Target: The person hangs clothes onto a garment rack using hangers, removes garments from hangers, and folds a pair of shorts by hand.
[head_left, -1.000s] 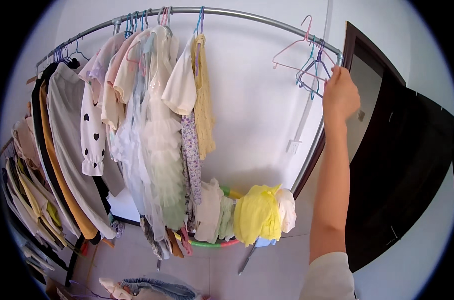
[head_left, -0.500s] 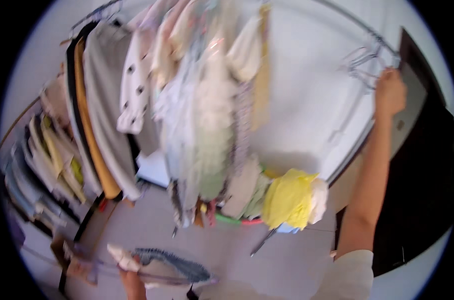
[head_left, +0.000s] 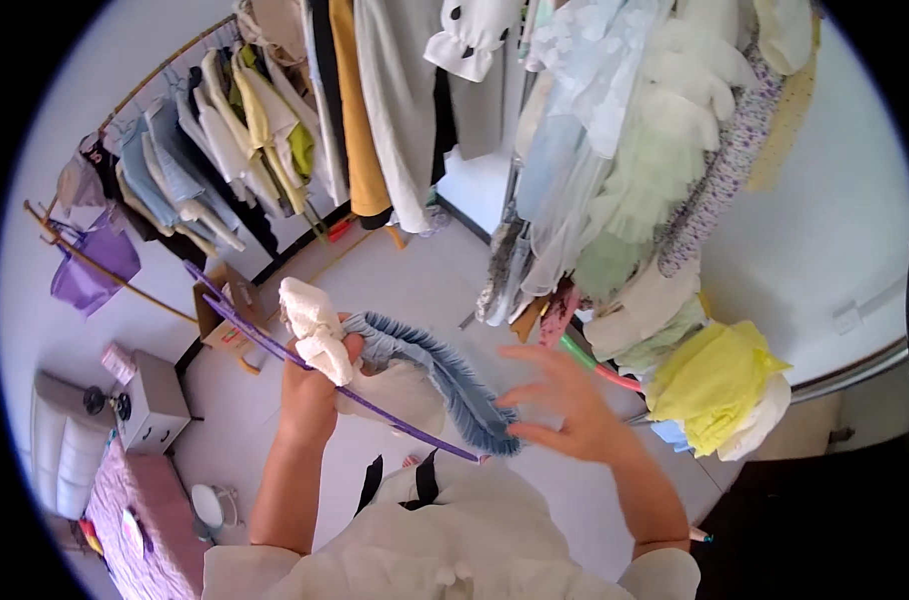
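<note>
The denim (head_left: 440, 372), the cream cloth (head_left: 317, 335) and the purple hanger (head_left: 400, 421) are found together in front of the body, held clear of the floor (head_left: 375, 290). The fingers of the left hand (head_left: 317, 388) are closed on the cream cloth; the hanger is seen to pass across the same hand, though how firmly it is gripped cannot be told. The right hand (head_left: 563, 408) is found empty, its fingers parted and blurred beside the far end of the denim; whether contact is made there cannot be determined. Slippage is judged the chief risk: the whole bundle appears to be borne by one hand, so if that grip were loosened, the denim could be dropped, its far end having no visible support but the hanger and the pale fabric (head_left: 400, 398) beneath. The frayed edge of the denim is considered liable to be snagged by the right fingers, and threads could be drawn if it were pulled. Tilting of the hanger is also noted: its right end is set lower, and the cloth could be slid off that way. The hanger's long left end projects toward the box (head_left: 243, 325), and a knock is thought possible if the bundle were swung; the gap cannot be judged. How the pieces are joined is hidden by the folds.
</note>
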Available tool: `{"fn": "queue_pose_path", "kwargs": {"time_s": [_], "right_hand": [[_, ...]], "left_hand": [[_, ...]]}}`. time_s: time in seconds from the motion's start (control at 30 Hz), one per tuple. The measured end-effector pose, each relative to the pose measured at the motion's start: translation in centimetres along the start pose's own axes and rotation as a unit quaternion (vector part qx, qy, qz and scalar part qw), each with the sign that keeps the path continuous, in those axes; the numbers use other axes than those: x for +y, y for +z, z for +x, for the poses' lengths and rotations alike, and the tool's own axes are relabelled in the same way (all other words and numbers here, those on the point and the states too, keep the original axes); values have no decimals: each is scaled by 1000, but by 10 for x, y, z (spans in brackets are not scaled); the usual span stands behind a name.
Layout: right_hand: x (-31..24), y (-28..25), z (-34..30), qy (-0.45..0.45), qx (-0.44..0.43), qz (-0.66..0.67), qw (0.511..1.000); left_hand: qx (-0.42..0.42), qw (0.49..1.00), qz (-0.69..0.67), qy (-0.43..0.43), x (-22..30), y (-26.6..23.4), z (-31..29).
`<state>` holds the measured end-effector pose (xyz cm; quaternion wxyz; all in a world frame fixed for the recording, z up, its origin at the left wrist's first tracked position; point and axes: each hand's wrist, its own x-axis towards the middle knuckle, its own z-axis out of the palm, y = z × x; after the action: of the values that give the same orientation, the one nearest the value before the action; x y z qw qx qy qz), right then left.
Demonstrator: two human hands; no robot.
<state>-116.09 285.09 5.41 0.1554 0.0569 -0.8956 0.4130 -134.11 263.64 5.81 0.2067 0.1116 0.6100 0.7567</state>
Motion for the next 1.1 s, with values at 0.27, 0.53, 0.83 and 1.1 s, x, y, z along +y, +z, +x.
{"fn": "queue_pose_path", "kwargs": {"time_s": [0.27, 0.53, 0.83, 1.1], "right_hand": [[26, 24, -4, -43, -83, -200, 975], [73, -10, 32, -33, -6, -147, 989], [48, -3, 116, -122, -34, -62, 990], [-25, 28, 122, -238, -96, -118, 959]], "left_hand": [[31, 999, 23, 38, 9, 7, 2], [117, 993, 14, 24, -6, -21, -10], [226, 974, -7, 18, -23, -47, -73], [259, 960, 89, -48, -39, -95, -157]]}}
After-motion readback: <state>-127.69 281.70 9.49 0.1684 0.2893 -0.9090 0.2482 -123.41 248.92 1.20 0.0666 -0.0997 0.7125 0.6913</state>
